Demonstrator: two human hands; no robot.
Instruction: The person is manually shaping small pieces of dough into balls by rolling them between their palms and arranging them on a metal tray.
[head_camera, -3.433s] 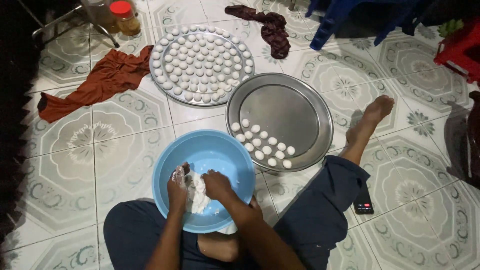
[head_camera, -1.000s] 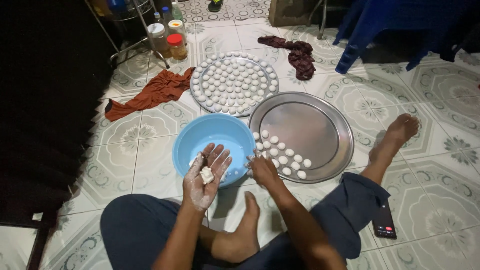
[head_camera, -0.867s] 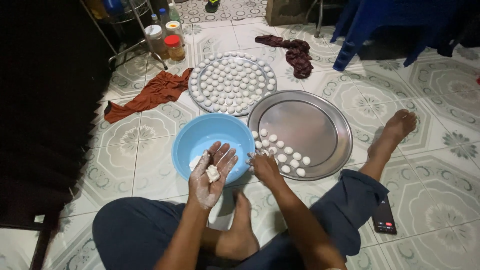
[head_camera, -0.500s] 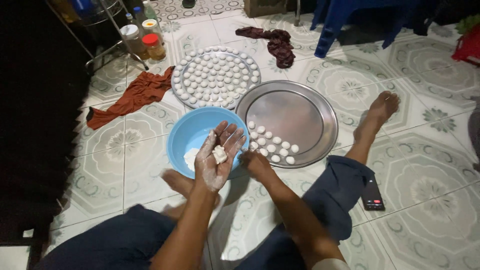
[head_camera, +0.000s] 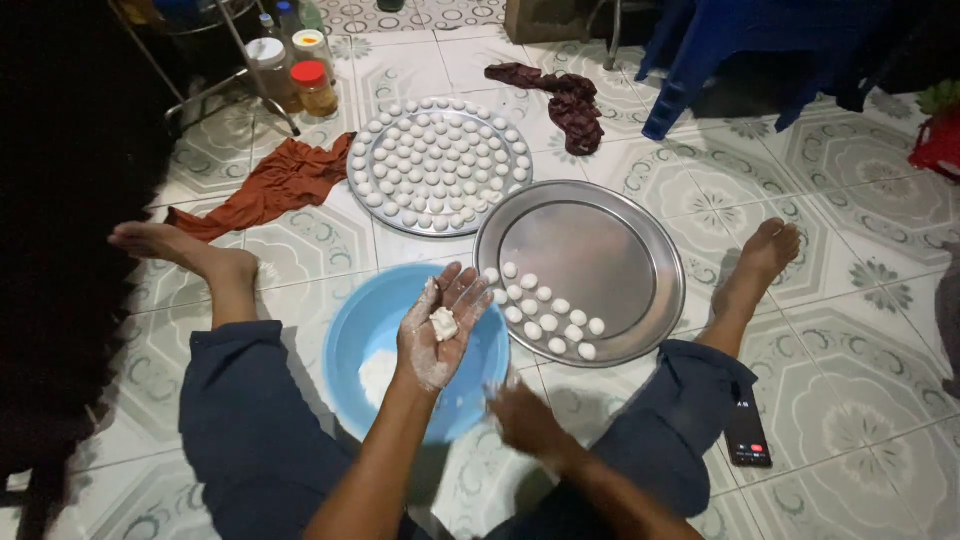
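**Dough lump held in an open palm above the blue bowl**

On the tiled floor, from left to right, an orange cloth is seen lying crumpled beside a round tray filled with rows of white dough balls. Jars are stood behind the cloth near a metal stand. A dark red cloth is spread beyond the full tray. A second steel tray, mostly bare, is set to the right, with a small cluster of dough balls gathered at its near edge. A phone is laid by the right knee.

A blue bowl is placed between the legs, flour showing at its bottom. The left hand is held palm up over the bowl, fingers spread and slightly curled. A small dough lump is rested in the middle of the palm, below the fingertips and not pinched. The right hand is blurred, low and just beside the bowl; whether its fingers are apart cannot be told.
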